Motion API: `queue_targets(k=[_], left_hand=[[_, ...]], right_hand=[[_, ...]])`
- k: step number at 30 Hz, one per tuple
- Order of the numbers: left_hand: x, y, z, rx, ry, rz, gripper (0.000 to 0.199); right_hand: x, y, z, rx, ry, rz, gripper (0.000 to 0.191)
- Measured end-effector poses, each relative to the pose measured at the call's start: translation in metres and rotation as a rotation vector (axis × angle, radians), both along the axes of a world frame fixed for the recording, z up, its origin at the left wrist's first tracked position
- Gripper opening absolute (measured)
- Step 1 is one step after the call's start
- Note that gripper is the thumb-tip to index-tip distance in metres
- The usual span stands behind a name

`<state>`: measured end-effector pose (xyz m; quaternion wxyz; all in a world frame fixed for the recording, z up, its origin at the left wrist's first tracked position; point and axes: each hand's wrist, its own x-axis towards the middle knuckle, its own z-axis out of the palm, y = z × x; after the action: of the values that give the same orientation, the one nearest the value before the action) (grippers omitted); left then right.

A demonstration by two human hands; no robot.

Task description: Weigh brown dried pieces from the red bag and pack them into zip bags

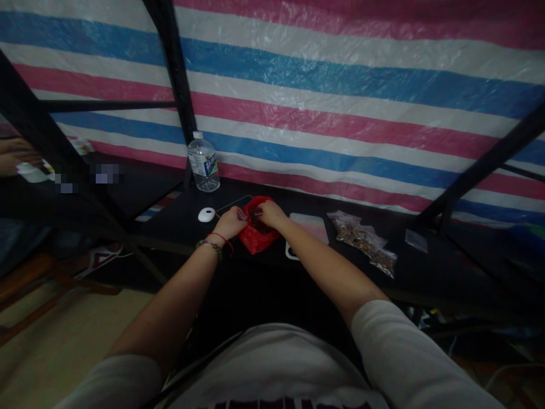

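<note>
A red plastic bag (pixel 254 241) sits open on the black table in front of me, with dark brown bits inside it. My left hand (pixel 232 222) is closed at the bag's left rim, fingers pinched together; a small pale glint shows at the fingertips. Reaching in from the right, my right hand (pixel 271 215) has its fingers curled down into the bag's mouth. A thin pale edge shows by those fingers, too small to name. Just right of the bag lies a flat white device like a kitchen scale (pixel 313 226), partly covered by my right forearm.
Several clear zip bags (pixel 361 238) of brown bits lie to the right, near a flat clear bag (pixel 416 241). A white mouse (pixel 206 215), a dark flat tablet-like thing (pixel 232 203) and a plastic bottle (pixel 204 165) stand left. Another person's hand (pixel 17 154) shows far left.
</note>
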<state>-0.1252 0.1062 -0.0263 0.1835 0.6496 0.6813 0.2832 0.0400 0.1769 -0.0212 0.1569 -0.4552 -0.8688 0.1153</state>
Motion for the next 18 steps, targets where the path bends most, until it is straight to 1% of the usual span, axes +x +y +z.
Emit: queue_targets(k=[5, 12, 15, 18], left_hand=[[0.002, 0.006, -0.01, 0.03, -0.096, -0.038, 0.022], [0.001, 0.008, -0.021, 0.12, -0.362, -0.028, 0.023], [-0.001, 0.007, -0.023, 0.158, -0.504, -0.025, 0.024], [-0.001, 0.007, -0.023, 0.169, -0.605, -0.007, 0.025]], right_hand=[[-0.003, 0.007, -0.004, -0.138, 0.104, 0.037, 0.016], [-0.001, 0.005, -0.008, -0.279, 0.27, 0.018, 0.027], [0.003, 0.005, -0.009, -0.308, 0.352, 0.02, 0.035], [0.009, 0.003, -0.007, -0.293, 0.397, 0.036, 0.044]])
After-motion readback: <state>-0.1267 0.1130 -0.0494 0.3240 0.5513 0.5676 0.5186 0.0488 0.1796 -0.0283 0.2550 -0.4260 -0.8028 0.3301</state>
